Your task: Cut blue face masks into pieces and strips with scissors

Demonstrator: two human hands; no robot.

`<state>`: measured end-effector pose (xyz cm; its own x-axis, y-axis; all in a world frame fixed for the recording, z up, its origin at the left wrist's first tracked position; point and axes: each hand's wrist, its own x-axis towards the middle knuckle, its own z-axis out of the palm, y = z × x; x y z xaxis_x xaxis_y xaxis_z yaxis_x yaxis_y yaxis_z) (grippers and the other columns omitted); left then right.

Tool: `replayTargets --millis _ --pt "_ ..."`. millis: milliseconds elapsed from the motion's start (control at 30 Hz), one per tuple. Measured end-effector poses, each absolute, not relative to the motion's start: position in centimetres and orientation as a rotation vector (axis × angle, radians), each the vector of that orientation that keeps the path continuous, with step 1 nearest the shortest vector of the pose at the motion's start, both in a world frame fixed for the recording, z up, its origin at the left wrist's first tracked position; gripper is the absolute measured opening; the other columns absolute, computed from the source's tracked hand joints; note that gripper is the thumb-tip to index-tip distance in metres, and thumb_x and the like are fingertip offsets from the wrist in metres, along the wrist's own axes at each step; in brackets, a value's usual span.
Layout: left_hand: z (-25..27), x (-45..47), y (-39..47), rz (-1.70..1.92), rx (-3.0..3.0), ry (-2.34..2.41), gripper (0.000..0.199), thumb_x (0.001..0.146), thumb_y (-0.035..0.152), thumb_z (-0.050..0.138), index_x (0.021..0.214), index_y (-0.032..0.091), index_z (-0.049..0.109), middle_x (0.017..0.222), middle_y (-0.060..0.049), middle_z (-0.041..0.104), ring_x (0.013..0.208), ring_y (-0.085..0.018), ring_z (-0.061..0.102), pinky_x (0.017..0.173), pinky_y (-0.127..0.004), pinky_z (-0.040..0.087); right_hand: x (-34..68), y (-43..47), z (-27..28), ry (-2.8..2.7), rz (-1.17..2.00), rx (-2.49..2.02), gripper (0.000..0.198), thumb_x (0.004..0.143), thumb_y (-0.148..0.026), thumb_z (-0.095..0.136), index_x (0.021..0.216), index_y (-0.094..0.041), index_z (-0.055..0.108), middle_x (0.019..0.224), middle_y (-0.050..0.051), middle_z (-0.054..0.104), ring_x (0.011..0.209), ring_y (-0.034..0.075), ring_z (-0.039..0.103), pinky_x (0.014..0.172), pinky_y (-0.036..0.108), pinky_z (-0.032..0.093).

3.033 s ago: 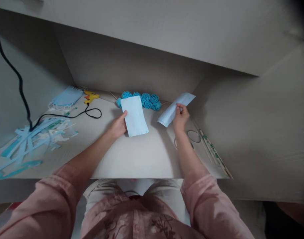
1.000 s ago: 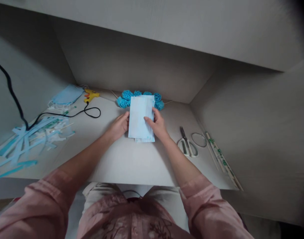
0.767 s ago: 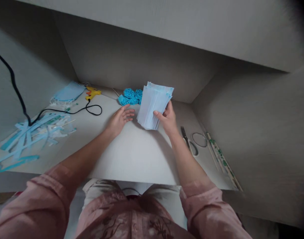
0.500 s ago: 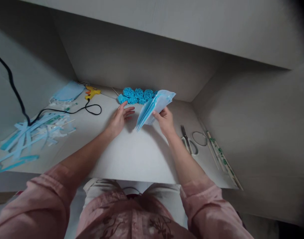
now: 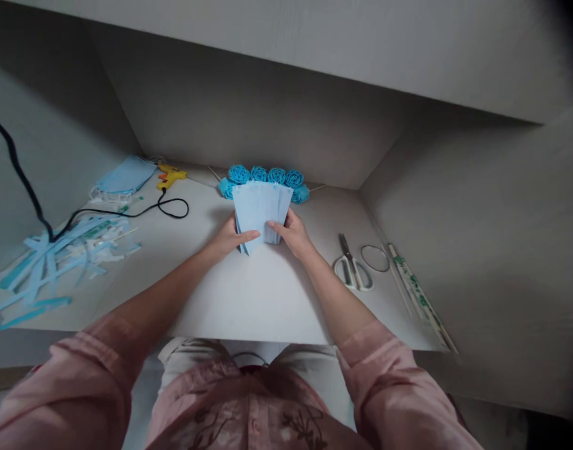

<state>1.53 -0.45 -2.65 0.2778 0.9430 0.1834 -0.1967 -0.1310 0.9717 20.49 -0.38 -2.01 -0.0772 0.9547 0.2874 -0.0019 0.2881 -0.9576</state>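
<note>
Both of my hands hold a stack of light-blue face mask sheets (image 5: pixel 258 206), slightly fanned, above the middle of the white table. My left hand (image 5: pixel 230 237) grips the stack's left edge with the thumb lying across the front. On the right edge my right hand (image 5: pixel 293 233) is closed round it, thumb also in front and fingers behind. Just past the stack lie several blue rosettes (image 5: pixel 276 176) in rows against the back wall; the sheets hide part of the front row.
At the left are a pile of cut strips (image 5: pixel 47 253), folded face masks (image 5: pixel 127 175) and a yellow glue gun (image 5: pixel 171 177) with a black cord (image 5: pixel 14 159). To the right lie scissors (image 5: pixel 349 265), a wire ring (image 5: pixel 375 257) and thin wrapped sticks (image 5: pixel 420 294). Walls enclose the table.
My left hand has moved from beside the stack to grip its left edge. The stack, earlier tilted in my right hand alone, now stands more upright, facing me, and has shifted left.
</note>
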Motion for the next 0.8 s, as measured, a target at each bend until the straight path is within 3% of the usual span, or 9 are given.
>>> replayTargets --millis 400,800 --pt "-1.1 2.0 -1.3 1.317 1.371 1.064 0.046 0.062 0.041 0.08 0.096 0.013 0.065 0.099 -0.011 0.071 0.099 -0.032 0.063 0.088 -0.044 0.05 19.0 -1.6 -0.9 -1.328 1.173 -0.853 0.061 0.069 -0.049 0.071 0.123 -0.025 0.054 0.131 0.005 0.061 0.123 0.025 0.055 0.104 0.039 0.046" --pt "-1.2 2.0 -1.7 1.161 1.502 1.104 0.062 0.06 0.054 0.078 0.104 0.013 0.064 0.106 -0.014 0.07 0.104 -0.037 0.064 0.092 -0.05 0.052 18.8 -2.3 -0.1 -1.331 1.201 -0.794 0.061 0.072 -0.043 0.071 0.126 -0.027 0.049 0.132 0.004 0.06 0.125 0.025 0.053 0.105 0.04 0.046"
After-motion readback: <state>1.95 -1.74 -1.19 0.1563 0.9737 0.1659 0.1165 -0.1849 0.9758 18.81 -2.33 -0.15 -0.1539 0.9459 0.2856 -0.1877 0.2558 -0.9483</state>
